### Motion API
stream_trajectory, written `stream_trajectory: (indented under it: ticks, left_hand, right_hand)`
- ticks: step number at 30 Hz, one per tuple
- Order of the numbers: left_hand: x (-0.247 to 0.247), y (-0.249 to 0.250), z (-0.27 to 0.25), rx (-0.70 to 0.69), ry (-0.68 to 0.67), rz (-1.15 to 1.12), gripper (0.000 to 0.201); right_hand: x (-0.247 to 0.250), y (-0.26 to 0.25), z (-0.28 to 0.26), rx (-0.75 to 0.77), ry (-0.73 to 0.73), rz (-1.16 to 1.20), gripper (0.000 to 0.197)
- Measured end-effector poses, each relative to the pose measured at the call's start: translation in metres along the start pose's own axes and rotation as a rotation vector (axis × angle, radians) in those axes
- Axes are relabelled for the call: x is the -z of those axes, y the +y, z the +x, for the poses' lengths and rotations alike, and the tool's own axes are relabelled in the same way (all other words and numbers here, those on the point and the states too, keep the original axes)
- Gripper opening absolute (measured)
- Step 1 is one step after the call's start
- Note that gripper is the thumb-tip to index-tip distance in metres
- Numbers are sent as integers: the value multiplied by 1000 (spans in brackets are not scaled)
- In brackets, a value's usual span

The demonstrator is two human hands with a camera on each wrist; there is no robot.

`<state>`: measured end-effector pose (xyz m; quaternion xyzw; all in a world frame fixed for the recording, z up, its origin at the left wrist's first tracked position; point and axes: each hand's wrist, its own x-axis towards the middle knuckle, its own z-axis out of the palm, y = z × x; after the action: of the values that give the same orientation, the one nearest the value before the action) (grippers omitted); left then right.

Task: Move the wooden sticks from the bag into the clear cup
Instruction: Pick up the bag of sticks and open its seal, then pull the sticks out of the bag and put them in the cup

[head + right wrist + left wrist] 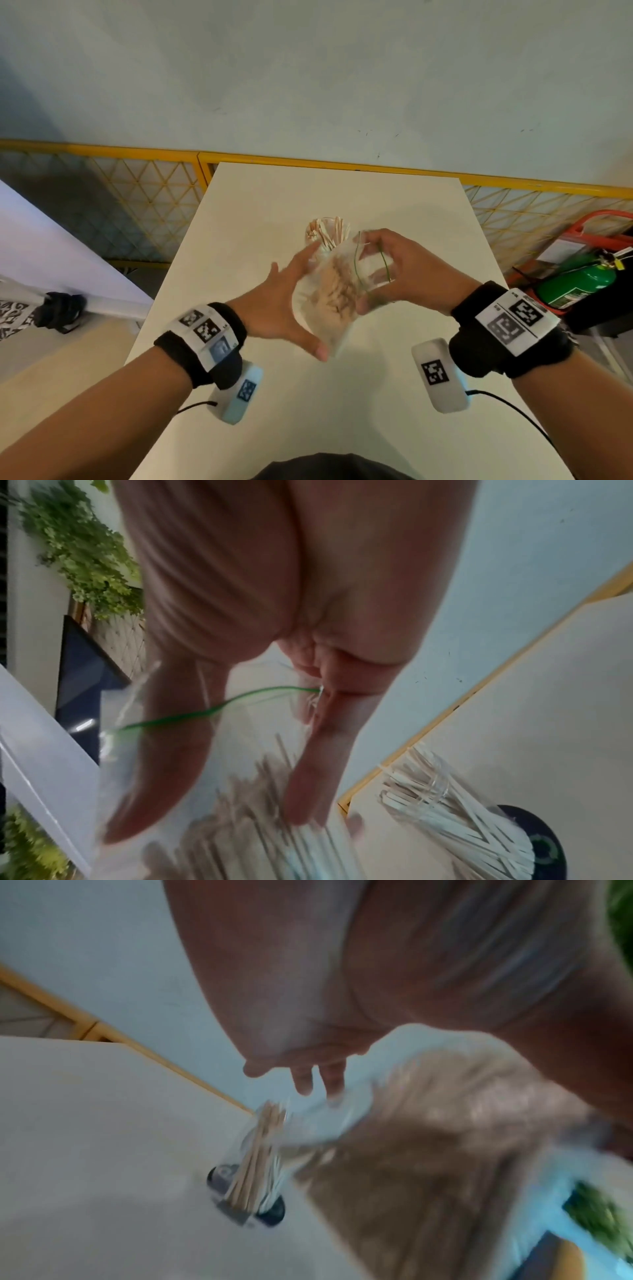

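I hold a clear zip bag [337,301] of wooden sticks [334,287] tilted above the white table [274,212], just in front of the clear cup [328,233]. The cup stands upright with several sticks in it. My left hand [301,298] cradles the bag's left side with straight fingers, the thumb under its lower end. My right hand [375,274] grips the bag's mouth by the green zip line [212,710]. The left wrist view is blurred but shows the cup [253,1172] beyond the bag [428,1137]. The right wrist view shows the cup [455,813] at lower right.
The cup stands on a dark round coaster [544,840]. A yellow mesh fence [144,192] runs behind the table's far edge. A green cylinder [579,281] and an orange frame stand to the right. Another white surface [51,246] lies to the left.
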<state>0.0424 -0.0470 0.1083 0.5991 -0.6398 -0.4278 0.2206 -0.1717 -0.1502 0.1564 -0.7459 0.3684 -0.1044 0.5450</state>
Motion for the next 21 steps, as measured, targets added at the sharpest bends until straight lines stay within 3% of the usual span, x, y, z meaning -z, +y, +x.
stream_trajectory:
  ticks: [3,7,10,15,21]
  left_hand:
    - [-23,4,4,13,136,-105,129]
    - [-30,5,15,-16,321,-302,68]
    - [-24,3,17,-21,416,-367,52]
    - [-20,17,16,-138,240,-484,56]
    - [-15,15,9,-105,181,-512,47]
  right_hand:
    - [-7,-4,3,33,11,39,83]
    - [-16,-6,8,106,89,-94,74]
    - [-13,-11,11,81,75,-175,67]
    - [-18,-23,19,59,-45,-125,34]
    - [-32,-24,21,112,-82,-51,47]
